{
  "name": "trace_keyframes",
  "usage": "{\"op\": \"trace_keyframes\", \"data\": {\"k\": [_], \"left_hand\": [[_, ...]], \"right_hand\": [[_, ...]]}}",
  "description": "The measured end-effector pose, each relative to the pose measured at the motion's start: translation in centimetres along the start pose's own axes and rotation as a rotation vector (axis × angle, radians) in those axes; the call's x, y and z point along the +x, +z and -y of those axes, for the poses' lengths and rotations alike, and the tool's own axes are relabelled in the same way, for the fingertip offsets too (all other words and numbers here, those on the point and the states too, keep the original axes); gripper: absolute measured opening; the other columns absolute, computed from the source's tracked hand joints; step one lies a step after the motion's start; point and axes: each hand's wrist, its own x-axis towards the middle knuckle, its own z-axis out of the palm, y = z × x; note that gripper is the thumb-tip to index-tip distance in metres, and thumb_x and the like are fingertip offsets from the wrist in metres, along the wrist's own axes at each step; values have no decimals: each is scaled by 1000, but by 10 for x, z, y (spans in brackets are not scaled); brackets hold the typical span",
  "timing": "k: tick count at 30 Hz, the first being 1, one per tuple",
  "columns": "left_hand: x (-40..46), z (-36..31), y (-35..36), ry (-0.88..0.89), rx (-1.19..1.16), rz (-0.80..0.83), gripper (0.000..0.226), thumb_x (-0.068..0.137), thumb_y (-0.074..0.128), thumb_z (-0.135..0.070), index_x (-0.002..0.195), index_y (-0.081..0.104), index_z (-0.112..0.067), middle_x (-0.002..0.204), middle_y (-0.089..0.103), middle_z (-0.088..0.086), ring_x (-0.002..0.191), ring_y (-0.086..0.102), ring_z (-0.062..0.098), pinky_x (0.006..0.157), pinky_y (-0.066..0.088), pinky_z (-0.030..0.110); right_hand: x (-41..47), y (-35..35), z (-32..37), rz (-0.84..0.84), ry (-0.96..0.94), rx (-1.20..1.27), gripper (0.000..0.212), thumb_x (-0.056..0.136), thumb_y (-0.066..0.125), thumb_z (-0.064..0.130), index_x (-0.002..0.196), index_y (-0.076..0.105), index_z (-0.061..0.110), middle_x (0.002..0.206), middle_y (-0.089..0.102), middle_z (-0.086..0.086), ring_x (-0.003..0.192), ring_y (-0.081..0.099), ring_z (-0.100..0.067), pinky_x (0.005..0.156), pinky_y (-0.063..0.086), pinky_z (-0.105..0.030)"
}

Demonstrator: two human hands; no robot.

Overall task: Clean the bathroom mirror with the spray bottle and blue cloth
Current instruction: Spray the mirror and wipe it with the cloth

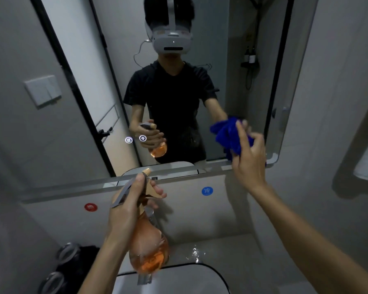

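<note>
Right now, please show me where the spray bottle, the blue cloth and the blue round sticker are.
spray bottle (149, 249): head view, on its orange body below the left hand.
blue cloth (225, 134): head view, on the bunched folds against the mirror.
blue round sticker (207, 190): head view, on its centre.

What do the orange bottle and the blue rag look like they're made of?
Spray bottle: probably clear plastic, glossy, with orange liquid showing through; the trigger head looks opaque grey and tan plastic. Blue cloth: soft, matte, fuzzy fabric, bunched in folds, possibly microfibre.
</note>
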Motion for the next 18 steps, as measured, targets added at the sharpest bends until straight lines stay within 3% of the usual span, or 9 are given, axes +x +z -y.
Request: {"op": "trace_keyframes", "data": {"k": [3, 7, 9, 13, 16, 18], "left_hand": [[6, -2, -11, 5, -5, 32, 46, 89, 64, -58, 98, 77, -15, 92, 76, 19, 91, 74, 34, 67, 60, 30], [14, -6, -27, -15, -45, 45, 47, 88, 65, -56, 100, 76, -12, 98, 75, 21, 95, 73, 37, 71, 61, 29], [18, -9, -32, -6, -61, 53, 47, 90, 64, -53, 101, 74, -8, 98, 75, 22, 95, 73, 38, 69, 61, 29], [24, -14, -36, 11, -66, 50, 48, 88, 65, -54, 98, 74, -8, 96, 75, 23, 93, 73, 39, 71, 61, 30], [25, -16, -38, 22, -69, 49, 55, 82, 69, -61, 97, 75, -9, 95, 75, 23, 91, 73, 38, 70, 62, 31], [24, -15, -40, 28, -74, 45, 54, 83, 68, -60, 98, 74, -8, 96, 75, 23, 91, 73, 38, 70, 62, 31]], "right_hand": [[59, -6, 38, -192, 37, 69, 65, 90, 52, 31, 150, 31, 16, 114, 47, -24, 100, 52, -36, 88, 46, -51], [91, 18, 83, -352, 29, 29, 69, 87, 59, 38, 150, 37, 19, 115, 49, -17, 101, 50, -28, 86, 42, -40], [66, 46, 92, -296, -77, -63, 72, 86, 63, 35, 151, 34, 22, 120, 48, -19, 103, 48, -30, 86, 39, -40], [-45, 96, 64, 69, -381, -275, 91, 77, 73, 20, 155, 25, 21, 128, 41, -19, 114, 43, -39, 96, 41, -56], [-89, 99, 27, 102, -472, -316, 62, 94, 57, 17, 152, 34, 21, 116, 50, -15, 95, 55, -35, 84, 43, -50], [-76, 83, 8, 107, -448, -290, 69, 88, 63, 14, 151, 36, 24, 112, 49, -15, 92, 52, -35, 81, 41, -47]]}}
